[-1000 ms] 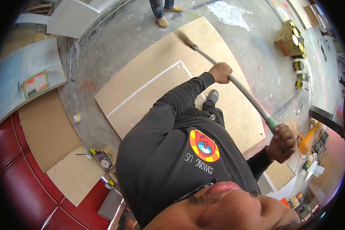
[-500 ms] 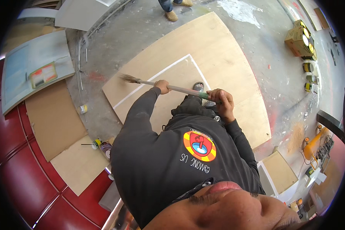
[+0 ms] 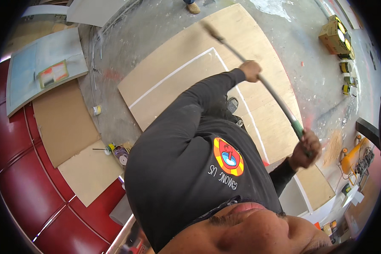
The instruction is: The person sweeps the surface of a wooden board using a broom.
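Note:
A long grey-handled broom (image 3: 277, 99) with a green end slants across in front of me. Its bristle head (image 3: 211, 31) is smeared by motion over the far edge of the wooden board (image 3: 173, 67). My left hand (image 3: 250, 71) is closed round the middle of the handle. Near the green end, my right hand (image 3: 305, 150) grips it, out to my right. Beneath the broom, the board carries a white line (image 3: 173, 78) that turns a corner. One of my shoes (image 3: 232, 104) shows on the board, partly hidden by my left arm.
Paint cans (image 3: 346, 67) and a cardboard box (image 3: 332, 38) of cans stand at the far right. An orange compressor (image 3: 350, 157) sits on the right. Cardboard (image 3: 65, 120) and a painted panel (image 3: 46, 63) lie left. Another person's shoe (image 3: 193, 8) is at the far edge.
Both hands have moved right with the broom, the right one also coming nearer. The bristle head has swung from the board's left side to its far edge.

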`<state>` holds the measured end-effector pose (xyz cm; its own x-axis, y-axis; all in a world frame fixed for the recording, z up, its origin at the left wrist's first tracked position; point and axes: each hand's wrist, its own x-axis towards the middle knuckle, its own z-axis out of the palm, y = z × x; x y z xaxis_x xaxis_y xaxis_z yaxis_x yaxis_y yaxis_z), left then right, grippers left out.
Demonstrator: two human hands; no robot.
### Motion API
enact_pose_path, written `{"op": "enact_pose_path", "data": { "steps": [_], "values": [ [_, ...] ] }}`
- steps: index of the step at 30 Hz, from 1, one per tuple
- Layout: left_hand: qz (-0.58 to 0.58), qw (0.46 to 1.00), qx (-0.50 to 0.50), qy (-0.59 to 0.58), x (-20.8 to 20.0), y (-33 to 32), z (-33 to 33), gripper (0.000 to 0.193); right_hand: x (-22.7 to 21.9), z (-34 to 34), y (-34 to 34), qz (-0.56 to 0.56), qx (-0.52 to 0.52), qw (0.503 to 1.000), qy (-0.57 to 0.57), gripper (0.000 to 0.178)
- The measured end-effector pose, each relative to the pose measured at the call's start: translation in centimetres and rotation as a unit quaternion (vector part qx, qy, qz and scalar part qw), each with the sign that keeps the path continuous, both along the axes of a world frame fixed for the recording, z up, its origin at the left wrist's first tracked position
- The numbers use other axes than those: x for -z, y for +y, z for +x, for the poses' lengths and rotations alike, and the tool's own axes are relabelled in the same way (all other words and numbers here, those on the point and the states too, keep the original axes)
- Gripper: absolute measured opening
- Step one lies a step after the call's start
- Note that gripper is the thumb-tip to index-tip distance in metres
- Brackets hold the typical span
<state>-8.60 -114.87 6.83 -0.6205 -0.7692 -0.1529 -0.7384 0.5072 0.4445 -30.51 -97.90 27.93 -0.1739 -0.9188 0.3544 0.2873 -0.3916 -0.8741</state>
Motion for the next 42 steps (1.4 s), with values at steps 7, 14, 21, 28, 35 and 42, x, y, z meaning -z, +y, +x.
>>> {"op": "enact_pose_path", "data": {
  "steps": [7, 14, 21, 28, 35, 42],
  "values": [
    [-0.005, 0.998, -0.035, 0.057, 5.2, 5.3, -1.0, 0.022, -0.1, 5.3, 2.3, -0.027, 0.087, 0.994, 0.055, 0.029],
    [0.278, 0.945, -0.060, -0.162, 12.8, 20.2, 18.5, 0.038, 11.0, 12.1, 0.8, 0.232, -0.148, 0.961, -0.040, 0.029],
    [0.195, 0.947, -0.228, -0.117, 5.5, 20.8, 19.3, 0.034, 9.6, 10.0, 0.2, 0.233, -0.129, 0.957, -0.116, 0.033],
    [-0.045, 0.985, -0.148, 0.082, -2.1, 8.8, 12.1, 0.022, -2.2, 8.0, 3.1, 0.032, -0.068, 0.992, -0.105, 0.029],
    [-0.036, 0.991, -0.115, 0.064, 4.8, 7.4, 18.3, 0.024, 0.6, 23.0, 5.4, -0.017, 0.012, 0.994, 0.103, 0.033],
    [0.099, 0.967, -0.236, -0.013, 13.9, 24.9, 39.5, 0.024, 10.0, 36.0, 5.6, 0.234, -0.238, 0.940, 0.073, 0.040]
  ]
}}
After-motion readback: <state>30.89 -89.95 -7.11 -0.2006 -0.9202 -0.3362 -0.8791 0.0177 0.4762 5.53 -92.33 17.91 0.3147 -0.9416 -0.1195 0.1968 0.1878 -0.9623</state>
